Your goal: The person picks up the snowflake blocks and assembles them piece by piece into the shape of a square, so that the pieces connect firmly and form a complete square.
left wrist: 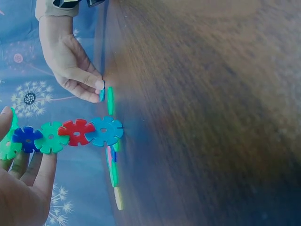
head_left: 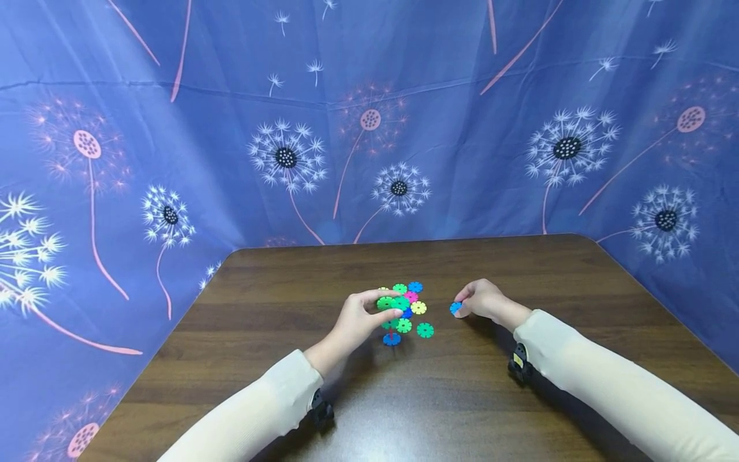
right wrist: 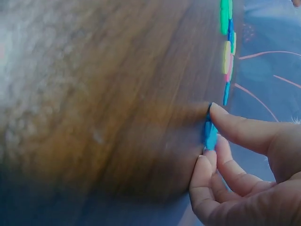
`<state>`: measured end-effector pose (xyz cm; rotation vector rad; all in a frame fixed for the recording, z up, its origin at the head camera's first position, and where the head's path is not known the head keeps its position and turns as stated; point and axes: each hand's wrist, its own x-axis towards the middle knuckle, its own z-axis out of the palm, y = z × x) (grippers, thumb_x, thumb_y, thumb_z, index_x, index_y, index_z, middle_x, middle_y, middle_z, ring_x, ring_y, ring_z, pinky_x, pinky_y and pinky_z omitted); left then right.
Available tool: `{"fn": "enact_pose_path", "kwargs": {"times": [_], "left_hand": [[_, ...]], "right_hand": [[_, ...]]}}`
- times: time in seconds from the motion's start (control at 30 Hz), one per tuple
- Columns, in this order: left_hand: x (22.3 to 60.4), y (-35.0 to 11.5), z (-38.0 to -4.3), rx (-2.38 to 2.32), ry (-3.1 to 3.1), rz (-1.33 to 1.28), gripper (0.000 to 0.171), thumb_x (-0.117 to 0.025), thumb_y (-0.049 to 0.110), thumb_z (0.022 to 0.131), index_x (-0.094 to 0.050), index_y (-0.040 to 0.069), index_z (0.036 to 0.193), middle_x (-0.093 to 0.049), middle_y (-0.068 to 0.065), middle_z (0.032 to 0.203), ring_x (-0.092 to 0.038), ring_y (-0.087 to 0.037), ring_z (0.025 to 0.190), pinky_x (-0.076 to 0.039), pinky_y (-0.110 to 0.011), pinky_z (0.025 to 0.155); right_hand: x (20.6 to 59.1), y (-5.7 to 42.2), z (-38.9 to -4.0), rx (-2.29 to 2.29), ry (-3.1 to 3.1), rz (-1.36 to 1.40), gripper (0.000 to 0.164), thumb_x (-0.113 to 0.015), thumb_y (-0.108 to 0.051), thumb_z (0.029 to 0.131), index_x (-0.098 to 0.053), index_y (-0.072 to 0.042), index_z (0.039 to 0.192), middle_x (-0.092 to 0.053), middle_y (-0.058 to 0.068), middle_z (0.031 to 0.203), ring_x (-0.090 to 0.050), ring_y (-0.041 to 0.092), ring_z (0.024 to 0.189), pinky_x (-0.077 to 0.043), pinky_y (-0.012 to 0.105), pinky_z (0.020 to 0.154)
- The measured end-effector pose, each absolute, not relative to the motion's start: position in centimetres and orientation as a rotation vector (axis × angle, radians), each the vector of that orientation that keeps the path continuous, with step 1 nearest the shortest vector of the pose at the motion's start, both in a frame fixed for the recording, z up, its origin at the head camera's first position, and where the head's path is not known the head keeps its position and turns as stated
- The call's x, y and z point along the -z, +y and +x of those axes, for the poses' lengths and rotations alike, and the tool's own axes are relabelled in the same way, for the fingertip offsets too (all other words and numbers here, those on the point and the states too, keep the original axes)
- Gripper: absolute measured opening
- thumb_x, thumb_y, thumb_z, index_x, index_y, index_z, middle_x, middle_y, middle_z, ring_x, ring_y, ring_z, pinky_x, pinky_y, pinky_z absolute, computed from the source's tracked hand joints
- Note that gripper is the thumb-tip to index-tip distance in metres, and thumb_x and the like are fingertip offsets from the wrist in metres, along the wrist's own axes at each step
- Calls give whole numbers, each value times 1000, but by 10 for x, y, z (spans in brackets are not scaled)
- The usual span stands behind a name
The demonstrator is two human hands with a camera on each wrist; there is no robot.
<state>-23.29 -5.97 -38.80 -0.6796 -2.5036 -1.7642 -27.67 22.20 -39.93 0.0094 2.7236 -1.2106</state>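
My left hand holds a chain of notched plastic discs between thumb and fingers. In the left wrist view the chain runs green, dark blue, green, red and light blue, slotted edge to edge. Its light blue end disc hangs lowest in the head view; whether it touches the table cannot be told. Off to the right, my right hand pinches a single blue disc between thumb and fingertips, at or just above the tabletop. The fingers partly cover that disc in the right wrist view.
Several loose discs lie behind and beside the chain, among them a green disc, a yellow disc, a pink disc and a blue disc. The brown wooden table ends at a blue dandelion-print curtain.
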Motion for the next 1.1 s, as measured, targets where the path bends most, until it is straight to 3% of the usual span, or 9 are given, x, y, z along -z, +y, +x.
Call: {"fn": "enact_pose_path", "kwargs": {"times": [0.17, 0.27, 0.43, 0.7, 0.83, 0.93, 1.1], "left_hand": [[386, -58, -235, 1759, -2494, -700, 32, -76, 23, 84, -72, 19, 116, -68, -3, 121, -67, -10, 81, -44, -19, 61], [386, -57, -235, 1787, -2491, -703, 32, -75, 22, 85, -71, 19, 117, -69, -3, 119, -70, -23, 83, -46, -21, 61], [388, -57, -233, 1841, -2480, -698, 32, -75, 20, 85, -70, 18, 118, -70, -4, 113, -69, -38, 88, -56, -39, 70], [393, -57, -236, 1878, -2445, -708, 34, -73, 13, 87, -68, 11, 120, -70, -11, 109, -70, -32, 91, -54, -52, 82], [394, -58, -237, 1908, -2420, -702, 36, -72, 8, 87, -66, 3, 122, -71, -17, 106, -71, -22, 83, -53, -56, 82], [394, -58, -236, 1917, -2413, -695, 37, -72, 9, 86, -66, 4, 122, -71, -17, 106, -71, -15, 80, -54, -55, 82], [393, -58, -232, 1889, -2418, -680, 36, -75, 16, 85, -68, 11, 120, -72, -10, 107, -72, -27, 88, -56, -48, 81]], "right_hand": [[400, 227, -278, 1399, 2619, -20, 29, -73, 6, 78, -62, 11, 104, -65, 5, 79, -62, 13, 74, -54, 29, 68], [401, 228, -276, 1508, 2517, -12, 27, -67, 9, 82, -62, 13, 109, -68, 4, 80, -65, 11, 72, -57, 28, 70], [401, 224, -270, 1647, 2414, -23, 31, -67, 4, 85, -61, 14, 113, -72, 6, 89, -67, 10, 77, -58, 30, 76], [397, 208, -262, 1790, 2411, -23, 33, -67, -3, 87, -62, 10, 117, -72, 1, 91, -68, 9, 80, -57, 29, 80], [393, 201, -257, 1866, 2363, -62, 31, -68, -2, 88, -61, 11, 116, -72, 1, 89, -70, 12, 80, -58, 30, 79], [388, 195, -254, 1895, 2364, -88, 30, -68, -3, 88, -62, 11, 114, -72, 1, 88, -70, 14, 81, -58, 32, 79], [380, 184, -244, 1885, 2415, -127, 28, -71, -7, 87, -65, 7, 111, -73, 0, 88, -71, 19, 84, -56, 42, 85]]}}
